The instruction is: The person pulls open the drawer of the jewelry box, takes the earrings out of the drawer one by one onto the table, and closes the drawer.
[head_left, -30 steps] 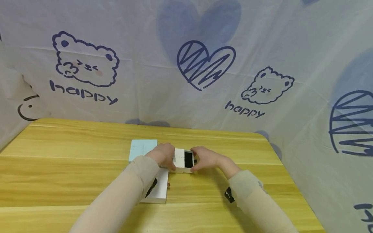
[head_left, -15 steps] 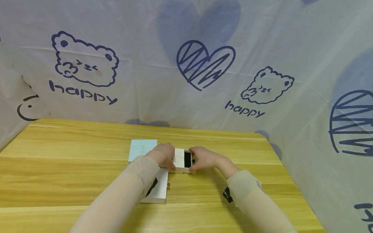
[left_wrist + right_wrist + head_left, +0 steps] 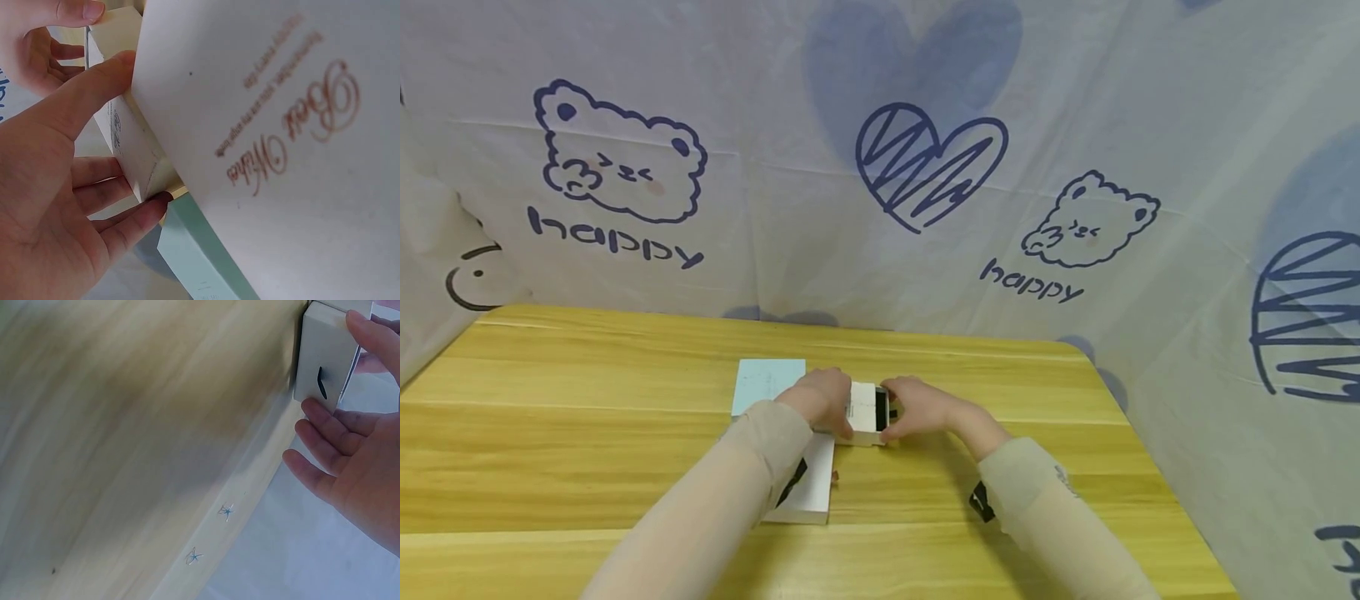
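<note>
A small white drawer-style box lies on the table, its inner tray sticking out of the sleeve on the right with a dark inside. My left hand grips the sleeve, thumb on one side and fingers on the other, as the left wrist view also shows. My right hand holds the tray's outer end between thumb and fingers. A dark pull tab shows on the tray's end face in the right wrist view.
Under my left forearm lies a larger white box printed "Best Wishes". A pale blue box sits behind the left hand. The wooden table ends at a printed cloth.
My right hand has moved a little left, and the tray has slid further into the sleeve, so less of its dark inside shows. My left hand has stayed in place.
</note>
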A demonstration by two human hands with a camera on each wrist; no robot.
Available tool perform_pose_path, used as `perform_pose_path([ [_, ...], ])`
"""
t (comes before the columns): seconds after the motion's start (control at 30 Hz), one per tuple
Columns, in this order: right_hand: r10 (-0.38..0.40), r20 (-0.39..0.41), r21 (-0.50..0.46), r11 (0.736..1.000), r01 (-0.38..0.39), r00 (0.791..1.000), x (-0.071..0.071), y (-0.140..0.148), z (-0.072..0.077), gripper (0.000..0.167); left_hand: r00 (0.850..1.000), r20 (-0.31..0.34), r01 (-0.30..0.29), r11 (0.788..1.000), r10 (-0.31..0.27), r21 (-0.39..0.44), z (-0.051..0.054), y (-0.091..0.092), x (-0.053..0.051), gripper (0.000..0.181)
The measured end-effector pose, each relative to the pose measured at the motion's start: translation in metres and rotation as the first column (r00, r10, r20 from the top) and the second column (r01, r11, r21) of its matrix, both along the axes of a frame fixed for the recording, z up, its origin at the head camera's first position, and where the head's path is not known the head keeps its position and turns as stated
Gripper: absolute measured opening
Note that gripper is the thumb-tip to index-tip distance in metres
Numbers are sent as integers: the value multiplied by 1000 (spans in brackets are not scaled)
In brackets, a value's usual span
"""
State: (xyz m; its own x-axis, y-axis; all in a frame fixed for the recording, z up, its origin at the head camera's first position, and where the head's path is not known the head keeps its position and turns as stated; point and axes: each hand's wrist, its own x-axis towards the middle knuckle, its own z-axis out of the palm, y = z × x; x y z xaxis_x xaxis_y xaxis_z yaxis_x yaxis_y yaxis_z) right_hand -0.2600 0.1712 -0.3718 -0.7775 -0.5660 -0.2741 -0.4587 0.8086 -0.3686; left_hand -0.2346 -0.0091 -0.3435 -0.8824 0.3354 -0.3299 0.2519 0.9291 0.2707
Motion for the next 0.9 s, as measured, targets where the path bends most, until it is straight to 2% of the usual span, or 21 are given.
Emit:
perform_pose_path([
  [0.27, -14, 21, -16, 1000, 14, 1000, 3, -7, 4, 80, 1000, 4, 5, 1000, -5, -9, 0, 0, 0, 38],
  [0.37, -1, 35, -46, 999, 3, 999, 4, -10, 5, 71, 1000, 7, 4, 1000, -4, -9, -1, 0, -2, 39],
  [0.5, 23, 65, -100, 995, -17, 998, 6, -14, 5, 79, 1000, 13, 1, 1000, -1, -6, -2, 0, -4, 44],
  [0.6, 22, 68, -88, 996, -16, 997, 8, -17, 6, 89, 1000, 18, 3, 1000, -2, -5, -2, -1, -5, 46],
  [0.9, 23, 26, -50, 999, -22, 999, 11, -19, 6, 80, 999, 18, 32, 999, -32, -5, -3, -1, -6, 41],
])
